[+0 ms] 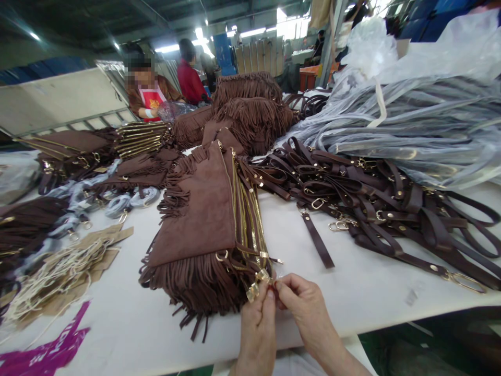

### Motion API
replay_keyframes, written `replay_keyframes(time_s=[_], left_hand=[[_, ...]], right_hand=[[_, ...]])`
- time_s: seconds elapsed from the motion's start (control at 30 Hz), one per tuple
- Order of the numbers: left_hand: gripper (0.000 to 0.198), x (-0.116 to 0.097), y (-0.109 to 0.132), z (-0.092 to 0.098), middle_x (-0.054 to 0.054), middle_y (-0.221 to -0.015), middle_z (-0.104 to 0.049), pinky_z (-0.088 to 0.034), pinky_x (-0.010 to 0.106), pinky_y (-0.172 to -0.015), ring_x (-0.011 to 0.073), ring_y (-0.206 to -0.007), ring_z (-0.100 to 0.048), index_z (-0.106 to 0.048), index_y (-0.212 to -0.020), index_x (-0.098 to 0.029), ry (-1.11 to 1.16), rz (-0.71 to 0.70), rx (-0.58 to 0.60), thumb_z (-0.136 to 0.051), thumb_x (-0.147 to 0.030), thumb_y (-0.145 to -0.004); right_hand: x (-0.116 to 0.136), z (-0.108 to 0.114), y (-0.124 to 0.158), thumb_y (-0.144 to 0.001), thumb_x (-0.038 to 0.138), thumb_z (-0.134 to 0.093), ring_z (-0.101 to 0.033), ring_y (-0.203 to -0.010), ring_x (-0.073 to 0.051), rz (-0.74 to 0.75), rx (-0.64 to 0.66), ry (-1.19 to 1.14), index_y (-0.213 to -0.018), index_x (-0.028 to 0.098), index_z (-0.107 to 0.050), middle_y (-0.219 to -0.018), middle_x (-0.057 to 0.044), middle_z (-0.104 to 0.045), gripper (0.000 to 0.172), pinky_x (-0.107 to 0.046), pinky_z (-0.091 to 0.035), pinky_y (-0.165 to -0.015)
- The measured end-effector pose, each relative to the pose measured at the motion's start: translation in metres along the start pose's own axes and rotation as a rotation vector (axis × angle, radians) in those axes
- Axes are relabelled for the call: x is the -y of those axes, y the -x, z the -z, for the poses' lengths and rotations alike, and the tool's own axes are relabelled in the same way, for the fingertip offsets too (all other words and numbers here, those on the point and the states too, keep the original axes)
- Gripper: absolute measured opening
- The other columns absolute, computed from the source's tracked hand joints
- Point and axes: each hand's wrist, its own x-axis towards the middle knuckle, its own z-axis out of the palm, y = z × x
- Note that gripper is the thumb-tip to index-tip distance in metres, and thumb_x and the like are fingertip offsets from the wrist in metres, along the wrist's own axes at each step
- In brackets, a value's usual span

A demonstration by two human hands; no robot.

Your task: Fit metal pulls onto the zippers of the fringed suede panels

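A stack of brown fringed bags lies flat in front of me, with gold zippers along its right edge. At the near right corner, shiny gold metal fittings stick out by my fingers. My left hand is closed around these gold fittings, thumb on top. Beside it, my right hand pinches with thumb and forefinger, touching the left fingertips. What the right fingers hold is too small to make out. A gold ring sits on the top bag's lower corner.
Dark brown leather wrist straps with gold clips are heaped to the right, and one strap lies apart. Plastic-wrapped straps are behind. To the left lie corded paper tags and a purple plastic bag. Two people are across the table.
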Motion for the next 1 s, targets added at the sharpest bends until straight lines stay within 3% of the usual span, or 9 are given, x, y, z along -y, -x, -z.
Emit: replay_keyframes(time_s=[0.17,0.3,0.4,0.57,0.7,0.83,0.93,1.0], left_hand=[[0.042,-0.003,0.0,-0.003,0.01,-0.105,-0.066,-0.042,0.036,-0.097,0.0239,-0.103,-0.057,-0.067,-0.1,-0.015,0.146,0.06,-0.016,-0.052,-0.045,-0.076],[0.048,-0.009,0.002,-0.005,0.012,-0.104,-0.066,-0.042,0.04,-0.096,0.0261,-0.102,-0.057,-0.068,-0.097,-0.014,0.271,0.175,-0.054,-0.061,-0.05,-0.067],[0.051,-0.021,0.003,-0.005,0.013,-0.106,-0.065,-0.047,0.039,-0.087,0.0271,-0.098,-0.059,-0.066,-0.098,-0.013,0.44,0.296,-0.101,-0.07,-0.047,-0.06],[0.028,-0.043,0.003,-0.006,0.01,-0.089,-0.069,-0.049,0.031,-0.069,0.0223,-0.082,-0.063,-0.067,-0.085,-0.014,0.631,0.339,0.024,-0.069,-0.036,-0.067],[0.031,-0.04,-0.001,-0.004,0.009,-0.091,-0.067,-0.045,0.024,-0.061,0.0179,-0.081,-0.06,-0.067,-0.084,-0.015,0.676,0.425,0.002,-0.074,-0.036,-0.062],[0.03,-0.033,-0.006,-0.001,0.002,-0.07,-0.061,-0.038,0.019,-0.049,0.0089,-0.061,-0.051,-0.066,-0.071,-0.012,0.719,0.429,-0.028,-0.081,-0.031,-0.053],[0.03,-0.034,-0.008,0.0,0.001,-0.063,-0.059,-0.039,0.019,-0.048,0.0078,-0.054,-0.049,-0.066,-0.065,-0.012,0.779,0.463,-0.035,-0.084,-0.027,-0.047],[0.031,-0.037,-0.009,0.0,0.002,-0.063,-0.06,-0.039,0.019,-0.047,0.0084,-0.054,-0.05,-0.066,-0.064,-0.011,0.8,0.476,-0.04,-0.085,-0.026,-0.044]], right_hand=[[0.0,0.004,0.003,-0.069,0.043,-0.056,-0.051,-0.054,-0.013,0.048,0.039,0.024,-0.064,0.013,-0.061,-0.055,-0.001,-0.057,0.03,-0.023,-0.043,-0.055],[-0.001,0.008,0.006,-0.078,0.037,-0.053,-0.059,-0.064,-0.015,0.211,0.062,0.111,-0.079,0.015,-0.063,-0.074,-0.004,-0.064,0.024,-0.024,-0.051,-0.062],[-0.004,0.012,0.007,-0.083,0.031,-0.05,-0.058,-0.062,-0.012,0.335,0.065,0.189,-0.085,0.017,-0.062,-0.076,-0.002,-0.062,0.018,-0.021,-0.053,-0.059],[-0.006,0.014,0.004,-0.083,0.025,-0.051,-0.058,-0.074,-0.013,0.399,0.081,0.211,-0.095,0.02,-0.061,-0.087,-0.003,-0.062,0.017,-0.022,-0.051,-0.066],[-0.002,0.013,0.0,-0.081,0.022,-0.053,-0.057,-0.073,-0.012,0.394,0.09,0.189,-0.086,0.02,-0.063,-0.082,0.0,-0.061,0.011,-0.021,-0.047,-0.067],[0.002,0.016,-0.004,-0.078,0.023,-0.058,-0.055,-0.067,-0.012,0.37,0.125,0.14,-0.075,0.019,-0.063,-0.073,0.001,-0.059,0.007,-0.021,-0.044,-0.062],[0.005,0.019,-0.009,-0.079,0.023,-0.057,-0.053,-0.06,-0.011,0.292,0.223,0.056,-0.072,0.018,-0.06,-0.068,0.002,-0.055,0.009,-0.022,-0.044,-0.058],[0.007,0.021,-0.011,-0.08,0.022,-0.056,-0.051,-0.06,-0.011,0.327,0.247,0.104,-0.069,0.018,-0.058,-0.066,0.002,-0.052,0.012,-0.021,-0.043,-0.057]])
